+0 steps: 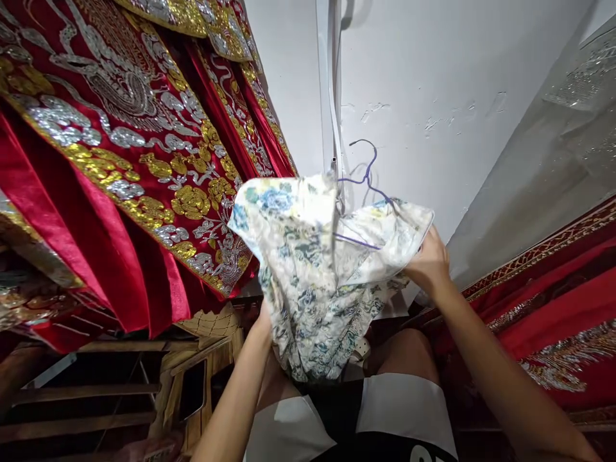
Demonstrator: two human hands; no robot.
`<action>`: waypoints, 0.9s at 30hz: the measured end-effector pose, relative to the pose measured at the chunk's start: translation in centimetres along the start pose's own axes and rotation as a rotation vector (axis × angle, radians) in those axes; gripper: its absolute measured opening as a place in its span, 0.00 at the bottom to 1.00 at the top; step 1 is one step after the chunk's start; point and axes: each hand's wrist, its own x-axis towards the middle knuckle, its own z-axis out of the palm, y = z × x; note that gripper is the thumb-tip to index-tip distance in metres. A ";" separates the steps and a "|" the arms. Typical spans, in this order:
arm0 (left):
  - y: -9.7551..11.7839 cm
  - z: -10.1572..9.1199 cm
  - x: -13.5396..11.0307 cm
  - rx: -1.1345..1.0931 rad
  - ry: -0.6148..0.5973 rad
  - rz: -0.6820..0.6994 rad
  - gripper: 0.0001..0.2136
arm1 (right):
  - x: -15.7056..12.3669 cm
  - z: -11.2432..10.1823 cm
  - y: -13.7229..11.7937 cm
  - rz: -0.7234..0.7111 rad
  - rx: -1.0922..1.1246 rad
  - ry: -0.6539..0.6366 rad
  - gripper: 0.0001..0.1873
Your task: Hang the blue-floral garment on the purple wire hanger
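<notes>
A white garment with a blue and green flower print (pixel 312 276) hangs in front of me on a thin purple wire hanger (pixel 368 176). My right hand (pixel 430 262) is closed on the garment's right edge, near the shoulder. My left hand (pixel 264 321) is at the garment's lower left side, and the cloth hides its fingers. The hanger's hook stands free above the cloth, close to a white strap (pixel 333 96) that runs down the wall.
Red cloth with gold and silver embroidery (pixel 120 147) hangs at the left and above. More red embroidered fabric (pixel 563 314) lies at the right. A white wall (pixel 433 77) is behind. Wooden furniture (pixel 144 378) stands at lower left. My knees in black-and-white shorts (pixel 385 410) are below.
</notes>
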 end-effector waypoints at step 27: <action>-9.9 0.2 -9.1 0.008 0.183 -0.316 0.36 | -3.0 -1.0 -1.7 -0.357 0.169 -0.175 0.31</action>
